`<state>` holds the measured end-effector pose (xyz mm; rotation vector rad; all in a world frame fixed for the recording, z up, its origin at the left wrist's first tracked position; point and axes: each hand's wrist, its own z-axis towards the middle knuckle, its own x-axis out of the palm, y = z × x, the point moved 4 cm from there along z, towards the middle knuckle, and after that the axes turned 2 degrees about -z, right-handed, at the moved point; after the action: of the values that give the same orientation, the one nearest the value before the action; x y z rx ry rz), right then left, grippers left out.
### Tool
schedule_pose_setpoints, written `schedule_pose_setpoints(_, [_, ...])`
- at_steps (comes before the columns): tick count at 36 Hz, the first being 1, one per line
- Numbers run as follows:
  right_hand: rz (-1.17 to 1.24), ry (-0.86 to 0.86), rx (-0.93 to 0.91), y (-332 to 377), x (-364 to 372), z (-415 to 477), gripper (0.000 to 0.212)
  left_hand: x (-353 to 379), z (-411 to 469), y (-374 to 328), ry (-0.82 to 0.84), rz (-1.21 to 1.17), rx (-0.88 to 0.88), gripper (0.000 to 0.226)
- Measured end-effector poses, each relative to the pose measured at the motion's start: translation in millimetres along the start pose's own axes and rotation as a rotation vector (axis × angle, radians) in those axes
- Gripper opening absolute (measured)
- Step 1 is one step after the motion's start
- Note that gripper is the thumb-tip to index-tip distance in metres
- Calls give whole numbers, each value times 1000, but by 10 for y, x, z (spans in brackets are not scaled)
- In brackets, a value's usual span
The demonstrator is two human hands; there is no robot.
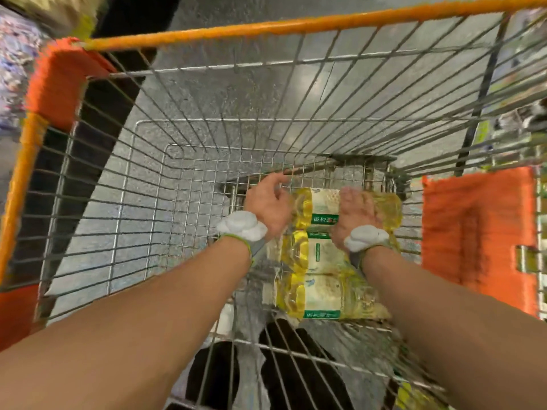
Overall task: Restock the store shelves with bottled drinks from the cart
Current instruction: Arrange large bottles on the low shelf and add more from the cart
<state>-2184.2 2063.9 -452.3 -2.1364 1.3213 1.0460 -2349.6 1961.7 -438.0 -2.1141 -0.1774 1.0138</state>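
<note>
Three yellow bottled drinks with white and green labels lie side by side on the floor of the wire cart (142,202). Both my arms reach down into the cart. My right hand (356,218) lies over the farthest bottle (318,210), its fingers wrapped over the bottle's body. My left hand (268,204) is at the left end of that same bottle, by its cap end, fingers relaxed and pointing forward; a grip is not visible. The middle bottle (313,253) and the nearest bottle (322,297) lie untouched. White pads are strapped to both wrists.
The cart has an orange top rail (266,28) and orange plastic corner guards at left (56,84) and right (479,232). Grey floor shows through the wire. Blurred shelf goods appear at the far left and far right edges. My dark shoes show below the cart.
</note>
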Motion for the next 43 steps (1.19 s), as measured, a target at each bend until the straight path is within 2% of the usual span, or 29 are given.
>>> schedule_pose_setpoints(3, [-36, 23, 8, 16, 18, 20, 88, 27, 27, 21, -20, 21, 15, 34])
schedule_pose_setpoints(5, [-57, -20, 2, 31, 8, 16, 90, 16, 33, 16, -47, 42, 17, 33])
schedule_pose_setpoints(9, [-101, -108, 34, 45, 28, 73, 95, 98, 76, 31, 114, 50, -34, 34])
schedule_pose_setpoints(14, [-160, -154, 98, 106, 64, 177, 97, 143, 0, -62, 219, 85, -86, 33])
schedule_pose_setpoints(18, [-173, -176, 81, 100, 25, 200, 89, 178, -66, -81, 259, 109, -130, 30])
schedule_pose_setpoints(21, [-163, -207, 30, 76, -12, 154, 84, 146, -117, -83, 212, 62, -176, 17])
schedule_pose_setpoints(23, [-98, -272, 5, 81, -85, 104, 80, 129, -162, -79, 186, 4, -233, 26])
schedule_pose_setpoints(26, [3, -341, 13, 145, -289, -10, 75, 131, -242, -111, 235, -26, -311, 68])
schedule_pose_setpoints(28, [42, -387, 34, 211, -449, -123, 71, 134, -311, -206, 292, -74, -332, 84])
schedule_pose_setpoints(32, [108, -391, 96, 419, -595, -358, 67, 60, -339, -421, 208, -295, -287, 63])
schedule_pose_setpoints(35, [265, -422, 141, 510, -663, -547, 62, -57, -370, -568, 157, -416, -354, 83])
schedule_pose_setpoints(38, [439, -493, 114, 574, -672, -742, 54, -143, -435, -650, 191, -621, -326, 102])
schedule_pose_setpoints(43, [597, -581, 122, 627, -714, -1016, 49, -290, -557, -750, 248, -723, -253, 96])
